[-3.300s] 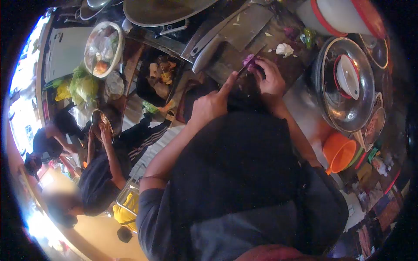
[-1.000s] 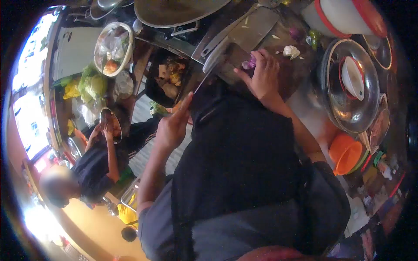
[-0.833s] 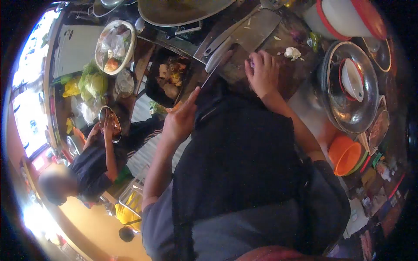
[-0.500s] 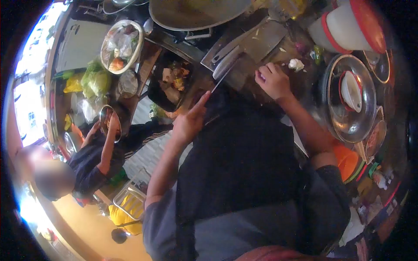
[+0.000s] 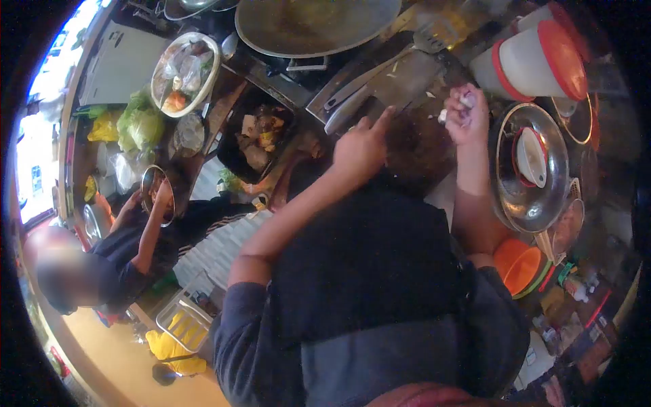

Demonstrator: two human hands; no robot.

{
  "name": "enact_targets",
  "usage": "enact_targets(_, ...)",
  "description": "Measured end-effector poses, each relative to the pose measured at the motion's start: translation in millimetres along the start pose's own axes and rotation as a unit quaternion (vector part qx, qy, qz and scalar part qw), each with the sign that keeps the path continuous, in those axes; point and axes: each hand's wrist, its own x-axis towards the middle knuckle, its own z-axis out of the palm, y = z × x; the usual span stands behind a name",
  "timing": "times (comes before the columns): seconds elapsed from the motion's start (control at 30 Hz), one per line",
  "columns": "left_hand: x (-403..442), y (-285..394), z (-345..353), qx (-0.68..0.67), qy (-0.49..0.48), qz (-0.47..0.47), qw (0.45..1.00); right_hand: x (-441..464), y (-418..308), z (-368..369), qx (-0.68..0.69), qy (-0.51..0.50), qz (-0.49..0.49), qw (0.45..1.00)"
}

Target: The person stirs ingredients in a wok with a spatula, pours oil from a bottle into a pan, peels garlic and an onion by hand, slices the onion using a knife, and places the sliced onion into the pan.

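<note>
My left hand (image 5: 363,150) is closed around a knife (image 5: 405,107), index finger laid along it; its handle is hidden in my palm. The short visible part of the blade points toward the dark work surface (image 5: 417,146). To the right, my right hand (image 5: 468,122) is raised with curled fingers around a whitish-purple garlic bulb (image 5: 467,100). A pale clove (image 5: 443,116) shows at the edge of the fingers. Just beyond my left hand lies a long silvery utensil (image 5: 347,114), beside a spatula (image 5: 428,37) with a long handle.
A large wok (image 5: 315,47) sits ahead. Left of me is a black tray (image 5: 234,146) of food chunks, then a white basket (image 5: 215,74) and lettuce (image 5: 140,125). Another person (image 5: 129,258) holds a bowl (image 5: 144,183). At right stand a red-lidded container (image 5: 525,64) and metal basin (image 5: 502,169).
My left hand has moved right and forward with the knife. My right hand has gone up to the right and now holds the garlic that was lying on the surface.
</note>
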Motion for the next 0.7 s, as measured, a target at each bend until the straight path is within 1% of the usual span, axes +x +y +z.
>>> enact_targets(0.03, 12, 7, 8, -0.001, 0.001, 0.000, 1.000, 2, -10, 1, 0.080, -0.025, 0.031, 0.996)
enact_targets(0.07, 22, 13, 20, 0.001, 0.038, 0.029, 0.999, 2, -16, 4, 0.158, -0.050, 0.065, 0.984)
enact_targets(0.1, 28, 20, 28, 0.004, 0.076, 0.056, 0.996, 3, -19, 10, 0.155, -0.052, 0.068, 0.984)
enact_targets(0.13, 31, 28, 36, 0.004, 0.083, 0.052, 0.995, 5, -22, 17, 0.229, -0.022, 0.086, 0.969)
enact_targets(0.17, 35, 36, 42, 0.021, 0.069, 0.056, 0.996, 10, -25, 25, 0.299, 0.006, 0.106, 0.948)
enact_targets(0.2, 37, 38, 44, 0.040, 0.055, 0.058, 0.996, 15, -24, 33, 0.283, 0.038, 0.087, 0.955)
enact_targets(0.23, 35, 36, 46, 0.042, 0.063, 0.052, 0.996, 22, -21, 42, 0.278, 0.031, 0.094, 0.955)
enact_targets(0.3, 29, 34, 45, 0.047, 0.107, 0.150, 0.982, 37, -18, 57, 0.283, 0.034, 0.151, 0.947)
enact_targets(0.33, 24, 27, 44, 0.041, 0.164, 0.199, 0.965, 55, -13, 54, 0.285, 0.010, 0.178, 0.942)
enact_targets(0.37, 16, 22, 33, 0.044, 0.167, 0.198, 0.965, 65, -12, 63, 0.284, 0.006, 0.181, 0.942)
enact_targets(0.43, -3, 13, 7, -0.051, 0.153, 0.206, 0.965, 81, -1, 88, 0.207, -0.028, 0.209, 0.955)
enact_targets(0.47, -13, 1, 4, -0.086, 0.163, 0.197, 0.963, 96, 3, 95, 0.208, -0.033, 0.210, 0.955)
enact_targets(0.5, -23, -10, -2, -0.121, 0.172, 0.187, 0.959, 116, 8, 103, 0.150, -0.065, 0.199, 0.966)
enact_targets(0.53, -35, -19, -8, -0.122, 0.204, 0.156, 0.959, 135, 13, 112, 0.091, -0.098, 0.187, 0.973)
enact_targets(0.57, -47, -26, -15, -0.124, 0.236, 0.125, 0.956, 148, 20, 126, 0.092, -0.102, 0.189, 0.972)
enact_targets(0.6, -60, -35, -20, -0.120, 0.239, 0.124, 0.956, 160, 27, 142, -0.001, -0.070, 0.152, 0.986)
enact_targets(0.63, -71, -46, -20, -0.116, 0.245, 0.071, 0.960, 170, 35, 159, -0.094, -0.037, 0.112, 0.989)
enact_targets(0.67, -80, -56, -19, -0.113, 0.252, 0.018, 0.961, 182, 43, 172, -0.093, -0.042, 0.112, 0.988)
enact_targets(0.7, -88, -65, -15, -0.110, 0.256, 0.018, 0.960, 196, 51, 183, -0.187, -0.011, 0.084, 0.979)
